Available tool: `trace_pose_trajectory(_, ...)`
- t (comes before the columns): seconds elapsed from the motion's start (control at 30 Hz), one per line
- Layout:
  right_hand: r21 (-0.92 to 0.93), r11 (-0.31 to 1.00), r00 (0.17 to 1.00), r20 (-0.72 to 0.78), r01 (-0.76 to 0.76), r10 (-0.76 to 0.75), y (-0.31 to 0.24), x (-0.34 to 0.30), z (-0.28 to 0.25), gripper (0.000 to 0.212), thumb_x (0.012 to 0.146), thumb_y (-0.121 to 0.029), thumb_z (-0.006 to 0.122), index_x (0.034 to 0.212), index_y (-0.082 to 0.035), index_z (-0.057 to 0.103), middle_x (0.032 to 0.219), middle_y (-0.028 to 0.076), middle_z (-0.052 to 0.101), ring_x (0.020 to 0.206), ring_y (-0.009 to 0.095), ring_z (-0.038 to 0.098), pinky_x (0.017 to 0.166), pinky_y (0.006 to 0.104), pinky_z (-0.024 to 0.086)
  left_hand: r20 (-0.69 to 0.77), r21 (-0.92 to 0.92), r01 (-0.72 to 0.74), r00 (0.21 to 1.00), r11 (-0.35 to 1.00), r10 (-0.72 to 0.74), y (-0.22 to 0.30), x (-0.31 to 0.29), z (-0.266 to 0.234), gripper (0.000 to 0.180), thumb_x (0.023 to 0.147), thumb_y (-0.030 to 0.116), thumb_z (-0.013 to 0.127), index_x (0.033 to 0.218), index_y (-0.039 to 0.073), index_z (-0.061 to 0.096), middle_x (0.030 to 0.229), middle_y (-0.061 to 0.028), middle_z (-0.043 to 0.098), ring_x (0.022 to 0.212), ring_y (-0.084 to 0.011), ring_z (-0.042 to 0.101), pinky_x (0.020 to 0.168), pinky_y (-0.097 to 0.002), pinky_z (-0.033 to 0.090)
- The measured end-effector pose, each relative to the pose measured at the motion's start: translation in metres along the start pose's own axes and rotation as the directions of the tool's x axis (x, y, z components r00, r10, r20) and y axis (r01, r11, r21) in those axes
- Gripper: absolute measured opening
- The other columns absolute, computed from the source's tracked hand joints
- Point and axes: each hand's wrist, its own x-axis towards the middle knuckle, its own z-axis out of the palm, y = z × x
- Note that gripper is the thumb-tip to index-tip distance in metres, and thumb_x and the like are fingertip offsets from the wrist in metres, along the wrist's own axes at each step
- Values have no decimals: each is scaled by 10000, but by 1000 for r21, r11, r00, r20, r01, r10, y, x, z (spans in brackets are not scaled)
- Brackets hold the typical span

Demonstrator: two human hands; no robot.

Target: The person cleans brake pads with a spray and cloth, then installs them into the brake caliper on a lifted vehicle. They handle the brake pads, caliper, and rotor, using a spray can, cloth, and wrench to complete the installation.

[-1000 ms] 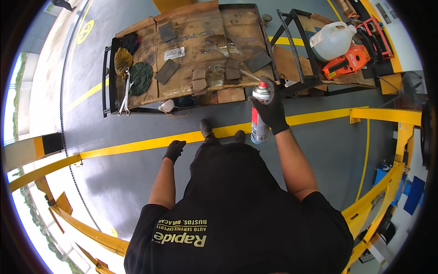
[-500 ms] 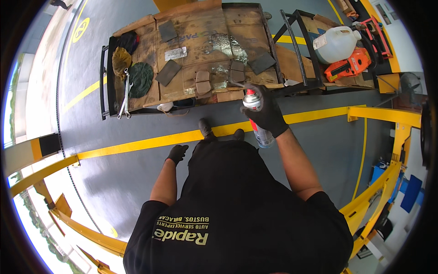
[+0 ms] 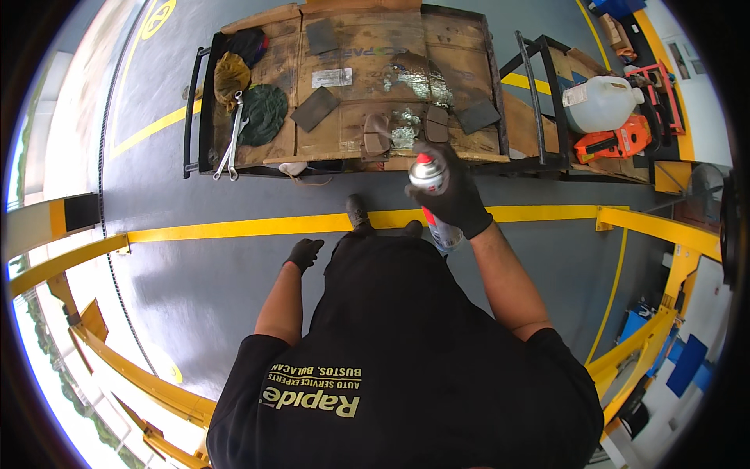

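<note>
In a black glove, my right hand (image 3: 457,195) is wrapped round a spray can (image 3: 442,233) with a red nozzle and silver top. The can is held tilted just short of the cart's near edge, its nozzle toward two brake pads. One brake pad (image 3: 376,134) lies left of the nozzle and another brake pad (image 3: 437,125) lies just beyond my hand, both on stained cardboard (image 3: 351,117). My left hand (image 3: 303,254), also gloved, hangs low by my side with its fingers curled and nothing visible in them.
Dark flat plates (image 3: 315,109) lie on the cardboard. Wrenches (image 3: 231,141) and a dark green cloth (image 3: 263,115) are at the cart's left end. A second cart carries a white jug (image 3: 601,105) and an orange tool case (image 3: 613,141). Yellow lift arms (image 3: 656,230) flank me.
The cart and its contents sit higher and further right in view. My right hand still grips the spray can at nearly the same place, its top now blurred. My left hand has barely moved.
</note>
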Motion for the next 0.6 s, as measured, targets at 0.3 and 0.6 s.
trace_pose_trajectory(0.3, -21, 1000, 990, 143, 19, -15, -21, 0, 13, 709, 777, -298, 868, 1401, -132, 576, 1209, 150, 610, 1109, 368, 670, 930, 480, 561, -7, 72, -18, 1000, 997, 18, -9, 0, -9, 402, 1015, 395, 642, 1284, 98, 610, 1149, -88, 677, 969, -215, 666, 811, -408, 556)
trace_pose_trajectory(0.6, -155, 988, 995, 97, -7, 22, -17, -6, 2, 681, 776, -299, 866, 1381, -156, 589, 1257, 146, 594, 1117, 378, 670, 927, 477, 568, -4, 36, -55, 998, 998, 55, -9, 11, -6, 401, 1022, 430, 626, 1249, 100, 623, 1130, -83, 680, 962, -212, 667, 794, -416, 553)
